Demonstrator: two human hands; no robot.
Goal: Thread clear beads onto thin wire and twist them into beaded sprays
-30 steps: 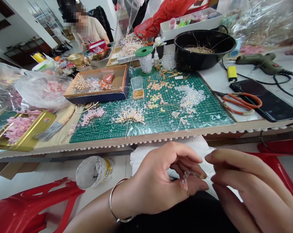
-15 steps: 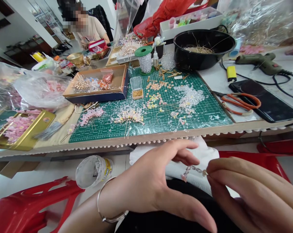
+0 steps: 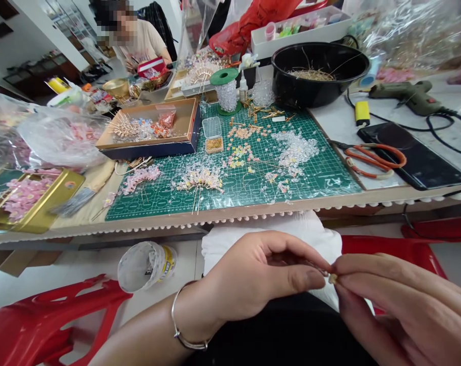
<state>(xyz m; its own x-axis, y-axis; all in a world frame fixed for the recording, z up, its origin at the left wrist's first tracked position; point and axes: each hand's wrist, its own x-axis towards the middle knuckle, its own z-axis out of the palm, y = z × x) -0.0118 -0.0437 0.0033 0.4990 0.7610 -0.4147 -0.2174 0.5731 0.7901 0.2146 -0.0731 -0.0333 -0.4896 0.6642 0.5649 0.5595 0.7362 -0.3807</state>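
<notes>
Beadwork (image 3: 332, 278) looks part-done: your left hand (image 3: 249, 277) and right hand (image 3: 400, 300) pinch it, fingertips together; far beads (image 3: 296, 147) lie loose.

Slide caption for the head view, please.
Left hand and right hand meet at a tiny pale-yellow piece before a green gridded cutting mat strewn with clear beads.

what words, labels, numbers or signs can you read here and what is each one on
"A2", as best it reads: right front corner of the green cutting mat.
Smaller print along the green cutting mat: too small to read.
Yellow label on the white bucket: marks too blurred to read.
Print on the co-worker's shirt: too blurred to read.
</notes>
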